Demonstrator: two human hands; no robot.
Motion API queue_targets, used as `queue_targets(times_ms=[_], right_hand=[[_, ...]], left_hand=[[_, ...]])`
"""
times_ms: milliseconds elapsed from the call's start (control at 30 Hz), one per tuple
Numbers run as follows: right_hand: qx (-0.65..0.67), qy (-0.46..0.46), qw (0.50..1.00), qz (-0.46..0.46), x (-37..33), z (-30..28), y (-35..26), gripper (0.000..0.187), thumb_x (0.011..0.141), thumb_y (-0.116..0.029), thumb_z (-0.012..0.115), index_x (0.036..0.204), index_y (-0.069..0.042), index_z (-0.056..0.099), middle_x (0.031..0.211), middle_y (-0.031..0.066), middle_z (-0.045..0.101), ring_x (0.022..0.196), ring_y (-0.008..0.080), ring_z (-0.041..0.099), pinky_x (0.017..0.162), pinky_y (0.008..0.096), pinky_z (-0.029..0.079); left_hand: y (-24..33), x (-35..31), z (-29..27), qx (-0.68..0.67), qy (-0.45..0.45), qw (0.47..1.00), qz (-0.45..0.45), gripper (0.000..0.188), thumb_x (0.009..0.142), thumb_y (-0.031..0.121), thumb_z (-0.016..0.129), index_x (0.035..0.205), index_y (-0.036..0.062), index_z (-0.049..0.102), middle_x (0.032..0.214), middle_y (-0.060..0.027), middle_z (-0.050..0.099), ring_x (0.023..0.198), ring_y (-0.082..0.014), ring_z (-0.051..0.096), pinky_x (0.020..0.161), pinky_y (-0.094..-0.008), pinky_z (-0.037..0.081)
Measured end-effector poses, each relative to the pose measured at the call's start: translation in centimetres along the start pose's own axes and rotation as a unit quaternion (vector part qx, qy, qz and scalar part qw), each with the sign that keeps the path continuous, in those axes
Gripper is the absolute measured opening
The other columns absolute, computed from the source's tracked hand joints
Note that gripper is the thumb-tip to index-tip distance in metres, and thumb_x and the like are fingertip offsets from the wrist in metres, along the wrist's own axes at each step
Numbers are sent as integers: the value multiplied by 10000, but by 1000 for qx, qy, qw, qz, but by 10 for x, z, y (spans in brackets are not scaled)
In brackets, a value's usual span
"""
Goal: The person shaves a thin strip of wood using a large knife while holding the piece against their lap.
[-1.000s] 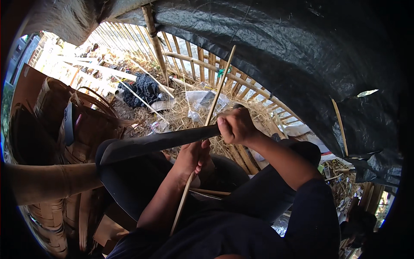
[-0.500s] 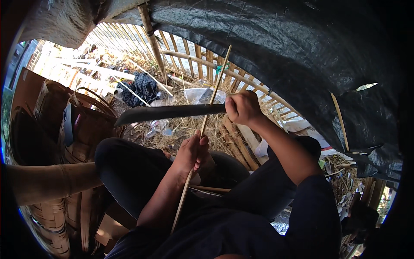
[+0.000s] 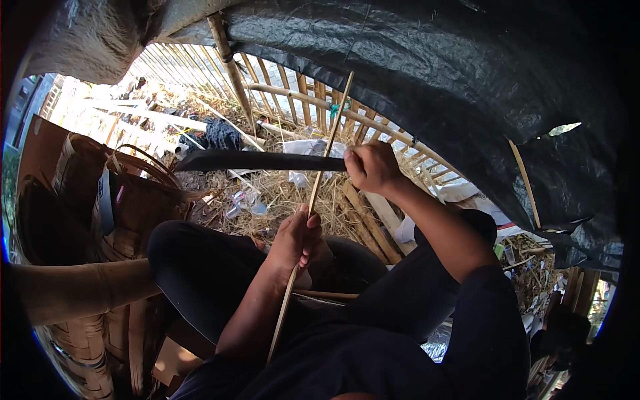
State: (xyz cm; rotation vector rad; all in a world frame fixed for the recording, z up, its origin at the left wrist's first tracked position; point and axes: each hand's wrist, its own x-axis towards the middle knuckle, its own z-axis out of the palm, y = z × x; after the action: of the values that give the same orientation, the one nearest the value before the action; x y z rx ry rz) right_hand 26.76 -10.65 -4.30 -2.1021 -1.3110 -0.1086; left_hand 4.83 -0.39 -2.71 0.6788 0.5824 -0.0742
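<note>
A long, thin bamboo strip (image 3: pixel 340 107) slants from my lap up and away toward the fence. My left hand (image 3: pixel 296 239) is closed around it near its middle, just above my crossed legs. My right hand (image 3: pixel 372 165) grips a machete by its handle, which the fingers hide. The dark machete blade (image 3: pixel 260 161) points left, nearly level, and crosses the strip a little beyond my left hand. Whether the edge bites into the strip I cannot tell.
Woven bamboo baskets (image 3: pixel 83 193) stand at the left, beside a thick bamboo pole (image 3: pixel 87 287). Straw and litter (image 3: pixel 267 190) cover the ground ahead, before a bamboo slat fence (image 3: pixel 303 100). A black tarp (image 3: pixel 453 73) hangs over the right side.
The machete's tip has swung up and away, so the blade lies more level across the strip. My left hand keeps its hold at about the same place. The view has shifted slightly.
</note>
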Motion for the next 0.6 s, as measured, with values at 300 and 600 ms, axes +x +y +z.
queue_targets(times_ms=[300, 600], right_hand=[[-62, 13, 997, 54, 8, 0, 34, 335, 839, -275, 528, 595, -73, 638, 528, 158, 584, 506, 349, 616, 527, 445, 501], [-25, -4, 996, -89, 3, 6, 2, 286, 787, -248, 554, 548, -116, 636, 472, 113, 557, 452, 290, 599, 480, 391, 471]], left_hand=[[-6, 3, 1, -13, -15, 1000, -25, 363, 1037, 412, 364, 798, 147, 428, 493, 46, 314, 341, -61, 255, 305, -203, 225], [-7, -2, -4, -11, -12, 1000, -15, 359, 1042, 401, 350, 801, 145, 426, 494, 41, 318, 338, -64, 252, 300, -203, 230]])
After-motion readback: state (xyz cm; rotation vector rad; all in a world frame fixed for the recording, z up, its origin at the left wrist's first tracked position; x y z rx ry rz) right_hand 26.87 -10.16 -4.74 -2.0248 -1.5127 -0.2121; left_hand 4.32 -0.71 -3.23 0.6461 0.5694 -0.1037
